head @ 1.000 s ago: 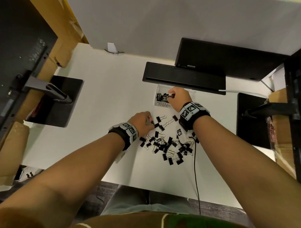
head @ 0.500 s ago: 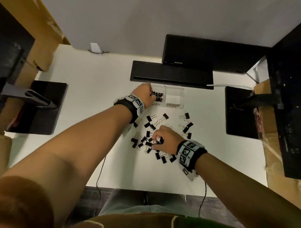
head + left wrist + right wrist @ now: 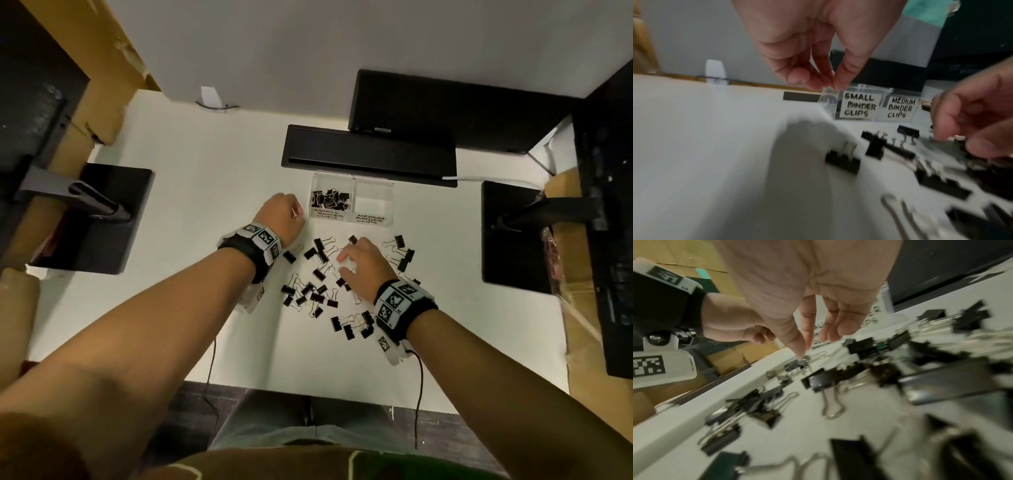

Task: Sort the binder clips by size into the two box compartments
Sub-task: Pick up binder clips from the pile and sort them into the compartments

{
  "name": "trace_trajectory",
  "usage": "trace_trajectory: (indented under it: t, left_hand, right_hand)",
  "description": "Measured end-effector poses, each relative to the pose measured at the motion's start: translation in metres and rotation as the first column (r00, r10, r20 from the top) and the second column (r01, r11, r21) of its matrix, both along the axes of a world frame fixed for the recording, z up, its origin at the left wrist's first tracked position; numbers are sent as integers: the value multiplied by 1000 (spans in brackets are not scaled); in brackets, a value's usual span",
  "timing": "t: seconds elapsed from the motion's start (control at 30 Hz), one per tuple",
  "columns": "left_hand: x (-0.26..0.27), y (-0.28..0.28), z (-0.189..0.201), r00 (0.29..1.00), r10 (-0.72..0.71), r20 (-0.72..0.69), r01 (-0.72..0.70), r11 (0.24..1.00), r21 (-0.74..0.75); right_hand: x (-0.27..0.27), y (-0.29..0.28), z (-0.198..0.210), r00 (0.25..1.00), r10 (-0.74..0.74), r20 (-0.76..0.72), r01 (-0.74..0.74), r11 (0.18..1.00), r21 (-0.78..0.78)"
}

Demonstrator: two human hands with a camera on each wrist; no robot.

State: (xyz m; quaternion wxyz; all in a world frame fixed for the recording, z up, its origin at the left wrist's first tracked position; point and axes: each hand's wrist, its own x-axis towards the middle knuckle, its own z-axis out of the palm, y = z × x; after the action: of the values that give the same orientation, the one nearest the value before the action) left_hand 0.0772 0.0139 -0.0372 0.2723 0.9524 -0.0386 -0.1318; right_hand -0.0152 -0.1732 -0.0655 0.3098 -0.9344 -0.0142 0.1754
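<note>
Our right hand (image 3: 364,265) pinches a small clip (image 3: 804,361) mid-frame, bound for the small compartment (image 3: 329,202). Our left hand (image 3: 282,219) hangs loosely curled and empty beside the box, free to pick next.

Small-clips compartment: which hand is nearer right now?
Left. The left hand sits just beside the small-clips compartment, at its left wall; the right hand is farther back, over the loose clip pile.

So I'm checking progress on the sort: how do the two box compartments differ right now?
The small binder clips compartment sits on the left and holds a heap of black clips; the medium binder clips compartment on the right holds none. Their handwritten labels differ too, "small" versus "medium". Both are clear plastic halves of one box.
</note>
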Motion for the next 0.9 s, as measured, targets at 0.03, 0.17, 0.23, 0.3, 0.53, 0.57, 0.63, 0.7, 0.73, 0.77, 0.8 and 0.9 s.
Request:
trace_trajectory:
  t: [0.03, 0.17, 0.23, 0.3, 0.53, 0.57, 0.63, 0.7, 0.73, 0.77, 0.8, 0.9]
  left_hand:
    - [-7, 6, -5, 999, 11, -47, -10, 1000, 17]
    - [-33, 21, -25, 980, 4, -198, 8, 998, 61]
    - [-41, 23, -33, 976, -1, -220, 12, 999, 51]
    - [-47, 23, -36, 975, 14, -222, -7, 999, 35]
    - [-55, 26, -23, 980, 153, -126, -164, 983, -87]
    - [-58, 26, -21, 982, 137, -126, -148, 986, -81]
    - [-65, 29, -18, 983, 64, -174, -76, 995, -68]
    - [-73, 33, -17, 962, -45, -269, 43, 999, -11]
    - [-76, 34, -17, 946, -85, -314, 95, 995, 19]
    - [-78, 36, -18, 931, -117, -344, 136, 990, 32]
    - [-80, 38, -19, 921, -150, -359, 172, 985, 30]
    - [-82, 40, -22, 914, -207, -349, 228, 974, 19]
  right_hand:
    - [0, 8, 0, 999, 32, -11, -32, 999, 6]
    - [-2, 33, -1, 989, 142, -46, -142, 990, 3]
    - [-2, 36, -2, 987, 143, -73, -145, 989, -25]
    - [-1, 35, -4, 988, 122, -91, -127, 991, -49]
    - [7, 18, -6, 998, 8, -61, -9, 1000, -24]
    - [6, 17, -5, 998, -20, -57, 20, 1000, 5]
    - [5, 14, -4, 995, -88, -49, 91, 994, 60]
    - [4, 11, -4, 991, -135, -20, 136, 987, 85]
    - [3, 10, -3, 991, -137, 2, 136, 987, 82]
    - [2, 10, -2, 992, -125, 24, 123, 990, 75]
    - [1, 11, -1, 994, -101, 43, 98, 993, 67]
    - [-6, 22, 2, 998, 40, 50, -42, 998, 49]
